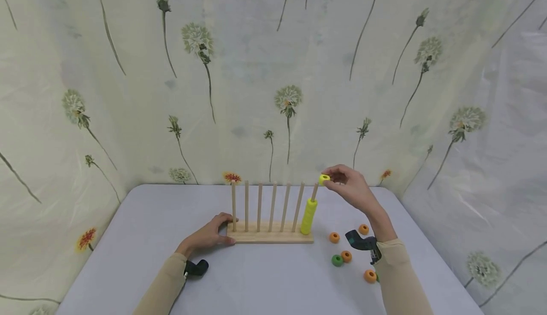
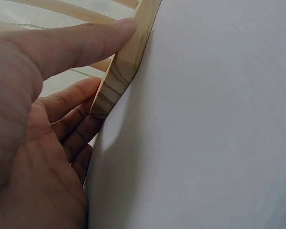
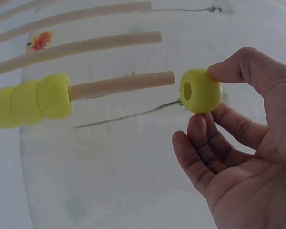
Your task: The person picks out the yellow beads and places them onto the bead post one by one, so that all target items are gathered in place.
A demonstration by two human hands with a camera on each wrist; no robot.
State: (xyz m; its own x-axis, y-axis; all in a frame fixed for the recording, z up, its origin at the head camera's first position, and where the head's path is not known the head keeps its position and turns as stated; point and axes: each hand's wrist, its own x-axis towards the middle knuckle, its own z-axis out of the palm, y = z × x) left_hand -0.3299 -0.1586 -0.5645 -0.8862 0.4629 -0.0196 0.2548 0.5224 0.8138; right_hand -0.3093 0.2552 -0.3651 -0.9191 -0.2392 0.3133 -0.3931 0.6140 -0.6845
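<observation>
My right hand (image 1: 353, 190) pinches a yellow bead (image 3: 205, 90) between thumb and fingertips. The bead's hole faces the tip of the rightmost peg (image 3: 128, 84), with a small gap between them. Lower on that peg sits a stack of yellow beads (image 1: 308, 217). Several other upright pegs (image 1: 273, 206) on the wooden stand (image 1: 269, 239) carry no beads. At the stand's left end, my left hand (image 1: 209, 232) grips the base, its thumb on the near side and its fingers at the far side. The left wrist view shows the thumb (image 2: 93, 43) pressed against the wood.
Right of the stand, loose orange beads (image 1: 334, 237) and green beads (image 1: 337, 260) lie on the white table (image 1: 256, 277). One green bead is partly hidden by the right forearm. A flower-patterned curtain (image 1: 239, 68) hangs behind the table.
</observation>
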